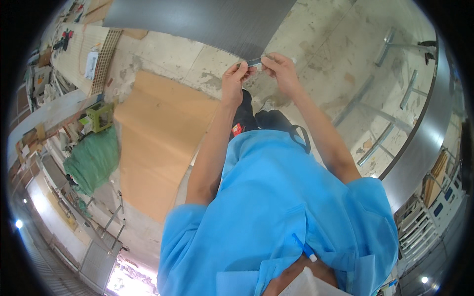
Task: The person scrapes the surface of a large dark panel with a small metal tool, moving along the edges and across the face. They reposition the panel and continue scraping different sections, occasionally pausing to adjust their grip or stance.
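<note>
Both my hands are raised close together at the upper middle, in front of my body. A short, narrow, dark grey strip (pixel 254 62) spans the gap between them; its exact kind is too small to make out. My left hand (pixel 233 83) is closed, pinching the strip's left end between thumb and fingers. At the other end, the thumb and fingers of my right hand (pixel 281 72) are closed on it. Just beyond the hands lies the near corner of a large dark panel (pixel 212 22).
A brown sheet (pixel 160 128) covers floor to the left, beside a green sack (pixel 94 160) and a yellow-green crate (pixel 101 116). Metal frames (pixel 377 143) stand at the right, near a long dark board (pixel 419 143). A slatted pale pallet-like piece (pixel 81 56) sits at the far left.
</note>
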Available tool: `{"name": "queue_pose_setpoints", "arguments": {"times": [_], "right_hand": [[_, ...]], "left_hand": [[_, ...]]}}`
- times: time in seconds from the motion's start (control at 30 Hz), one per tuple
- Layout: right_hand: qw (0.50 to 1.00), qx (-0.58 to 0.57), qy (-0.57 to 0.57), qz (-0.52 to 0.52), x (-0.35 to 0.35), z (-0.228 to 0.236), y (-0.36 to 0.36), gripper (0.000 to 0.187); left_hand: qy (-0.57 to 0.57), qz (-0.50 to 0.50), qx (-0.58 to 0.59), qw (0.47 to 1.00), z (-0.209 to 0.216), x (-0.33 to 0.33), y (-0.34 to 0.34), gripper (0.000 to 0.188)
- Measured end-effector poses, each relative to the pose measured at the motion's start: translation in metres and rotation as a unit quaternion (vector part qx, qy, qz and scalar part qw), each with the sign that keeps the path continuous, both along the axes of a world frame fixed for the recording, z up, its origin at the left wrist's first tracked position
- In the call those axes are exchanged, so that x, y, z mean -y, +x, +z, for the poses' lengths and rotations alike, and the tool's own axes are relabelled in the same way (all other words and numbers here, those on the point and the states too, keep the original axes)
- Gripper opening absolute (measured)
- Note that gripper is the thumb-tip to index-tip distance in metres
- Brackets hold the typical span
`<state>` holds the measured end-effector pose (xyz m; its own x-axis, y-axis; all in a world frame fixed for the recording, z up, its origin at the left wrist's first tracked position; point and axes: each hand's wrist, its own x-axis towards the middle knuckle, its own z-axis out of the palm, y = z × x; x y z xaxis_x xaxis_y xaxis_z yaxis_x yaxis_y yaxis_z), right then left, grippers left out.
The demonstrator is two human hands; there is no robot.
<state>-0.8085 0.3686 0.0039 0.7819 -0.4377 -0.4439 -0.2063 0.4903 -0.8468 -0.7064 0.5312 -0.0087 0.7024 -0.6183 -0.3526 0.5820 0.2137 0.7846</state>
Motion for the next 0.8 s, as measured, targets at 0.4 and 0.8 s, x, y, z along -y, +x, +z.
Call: {"name": "queue_pose_setpoints", "arguments": {"times": [0.4,0.8], "right_hand": [[0.990,-0.102,0.083,-0.060,-0.019,-0.056,0.001,0.018],[0.984,-0.085,0.129,-0.088,-0.019,-0.015,0.008,0.013]], "left_hand": [[0.232,-0.077,-0.099,0.965,-0.036,0.000,0.010,0.027],[0.144,-0.036,-0.024,0.989,-0.003,0.005,0.014,0.023]]}}
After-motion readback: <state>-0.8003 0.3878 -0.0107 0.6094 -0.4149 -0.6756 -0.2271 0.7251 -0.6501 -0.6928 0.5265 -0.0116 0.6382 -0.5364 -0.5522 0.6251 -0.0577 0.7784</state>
